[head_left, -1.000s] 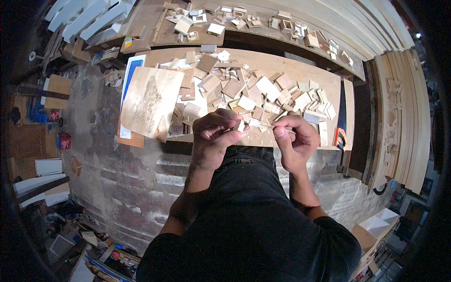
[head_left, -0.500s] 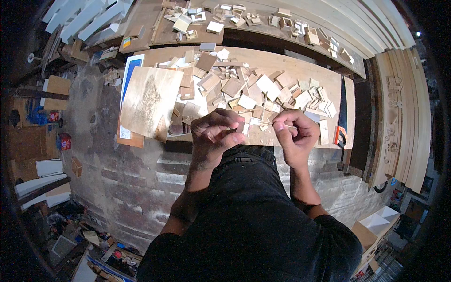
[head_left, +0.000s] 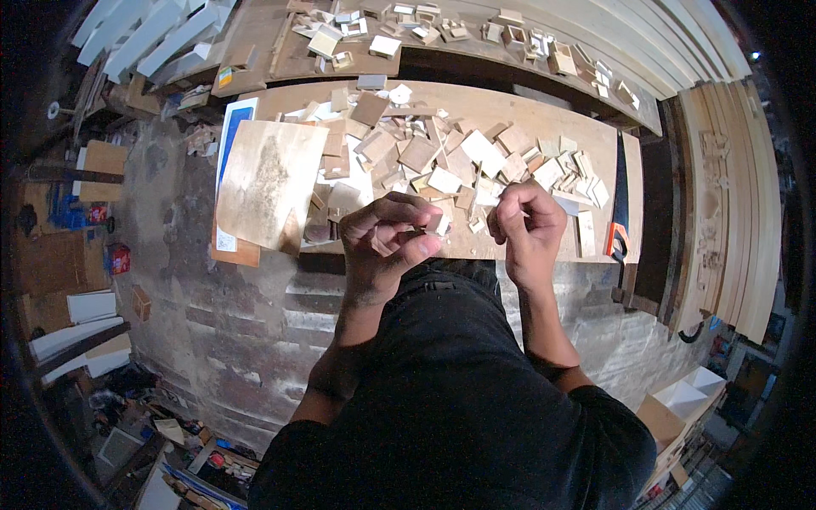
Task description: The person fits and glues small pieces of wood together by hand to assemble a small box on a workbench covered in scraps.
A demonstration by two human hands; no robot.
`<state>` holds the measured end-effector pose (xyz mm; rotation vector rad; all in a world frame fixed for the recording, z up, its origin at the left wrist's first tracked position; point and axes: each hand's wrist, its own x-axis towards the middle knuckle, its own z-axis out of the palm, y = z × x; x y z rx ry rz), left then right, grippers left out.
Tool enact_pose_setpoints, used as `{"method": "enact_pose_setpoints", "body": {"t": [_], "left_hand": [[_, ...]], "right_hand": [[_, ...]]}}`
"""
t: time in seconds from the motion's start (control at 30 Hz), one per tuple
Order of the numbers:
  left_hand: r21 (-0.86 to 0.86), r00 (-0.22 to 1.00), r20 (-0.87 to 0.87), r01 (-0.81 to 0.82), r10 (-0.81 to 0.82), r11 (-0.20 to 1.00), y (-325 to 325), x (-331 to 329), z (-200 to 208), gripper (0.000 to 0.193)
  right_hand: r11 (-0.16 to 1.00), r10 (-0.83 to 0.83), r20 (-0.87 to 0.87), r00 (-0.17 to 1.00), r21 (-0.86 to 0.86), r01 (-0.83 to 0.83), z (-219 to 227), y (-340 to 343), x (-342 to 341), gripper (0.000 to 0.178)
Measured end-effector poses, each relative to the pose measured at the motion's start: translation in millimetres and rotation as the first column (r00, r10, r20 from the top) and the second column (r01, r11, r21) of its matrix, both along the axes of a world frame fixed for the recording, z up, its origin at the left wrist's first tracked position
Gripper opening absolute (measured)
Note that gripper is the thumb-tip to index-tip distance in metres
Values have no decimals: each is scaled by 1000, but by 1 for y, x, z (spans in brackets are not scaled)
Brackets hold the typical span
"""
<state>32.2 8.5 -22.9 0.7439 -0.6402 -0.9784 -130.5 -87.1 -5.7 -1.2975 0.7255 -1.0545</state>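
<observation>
Small wood piece (head_left: pixel 439 223): you are pinching it in your left hand (head_left: pixel 387 238), fingers curled closed round it, right at the near edge of the workbench (head_left: pixel 544 119). Its long axis cannot be told.

Right hand (head_left: pixel 529 223): you are holding it fisted just right of the piece, near but apart; whether it is gripping anything cannot be told.

Heap of wood offcuts (head_left: pixel 459 157): lying just beyond both hands, mid-bench.

Plywood sheet (head_left: pixel 272 183): overhanging the bench's left end.

Small pale wood piece (head_left: pixel 438 223), tilted, pinched in left grip (head_left: pixel 387 238) above bench edge.
</observation>
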Motion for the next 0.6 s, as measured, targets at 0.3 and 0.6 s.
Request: {"method": "enact_pose_setpoints", "body": {"t": [0.3, 0.6], "left_hand": [[41, 995, 87, -47, 43, 998, 3, -2, 0, 31], [71, 992, 68, -114, 110, 991, 8, 7, -8, 27]], "right_hand": [[973, 163, 1, 987, 164, -161, 9, 8, 9, 31], [970, 245, -157, 957, 34, -243, 8, 14, 2, 24]]}}
